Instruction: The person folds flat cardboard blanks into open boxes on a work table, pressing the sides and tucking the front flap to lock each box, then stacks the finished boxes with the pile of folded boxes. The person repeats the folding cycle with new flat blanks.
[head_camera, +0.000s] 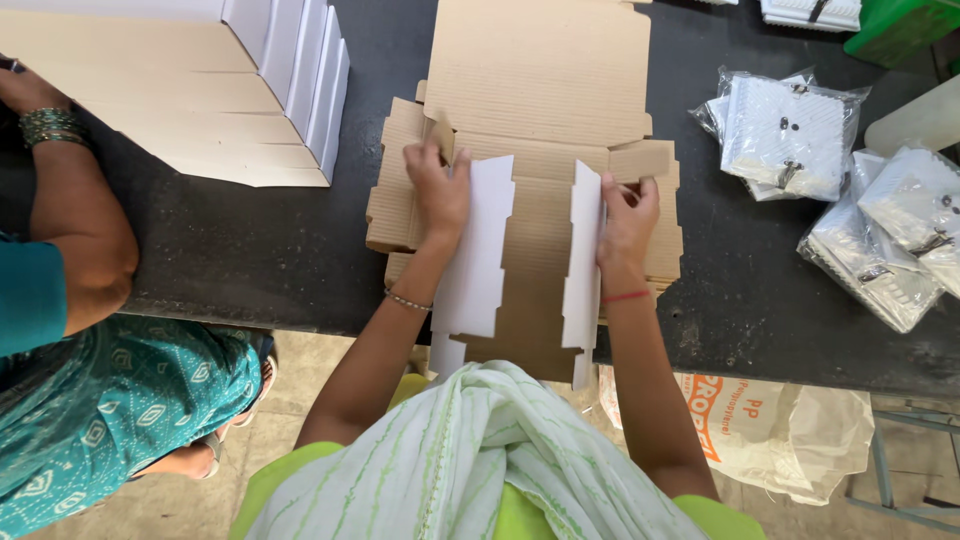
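Observation:
A flat die-cut cardboard box blank, brown inside and white outside, lies on the dark table in front of me. Its two long side flaps are folded upright. My left hand presses the left white flap and pinches a small corner tab. My right hand grips the right white flap near a brown tab. More flat blanks lie stacked under this one.
A stack of folded white-and-brown boxes sits at the far left. Another person's arm with bangles rests there. Several clear bags holding white parts lie at the right. A printed plastic sack hangs below the table edge.

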